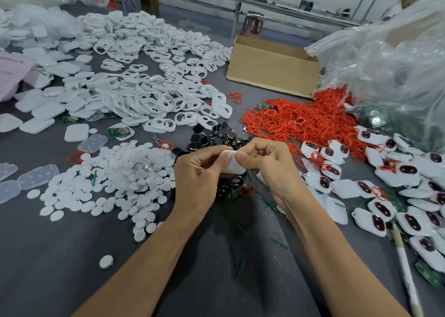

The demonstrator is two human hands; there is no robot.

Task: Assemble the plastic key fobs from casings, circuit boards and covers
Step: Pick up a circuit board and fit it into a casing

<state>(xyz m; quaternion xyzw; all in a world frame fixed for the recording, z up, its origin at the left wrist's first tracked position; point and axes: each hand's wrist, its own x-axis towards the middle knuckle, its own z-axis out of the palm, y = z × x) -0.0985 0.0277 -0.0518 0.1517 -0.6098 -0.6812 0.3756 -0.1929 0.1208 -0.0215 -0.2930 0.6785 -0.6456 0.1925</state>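
Both hands [231, 169] grip white casing [233, 164] | red rings [296, 121], discs [125, 172] around

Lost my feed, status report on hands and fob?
Left hand, right hand both pinching one white fob. Held above black button pile. Nothing obstructing.

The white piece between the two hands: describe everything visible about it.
The white casing looks like smooth, glossy plastic with rounded corners, plain on the side facing the camera. It is held above the grey table, over a pile of dark round parts. The left hand and right hand pinch it from either side, thumbs pressed on its top face. Fingers hide its edges and underside.
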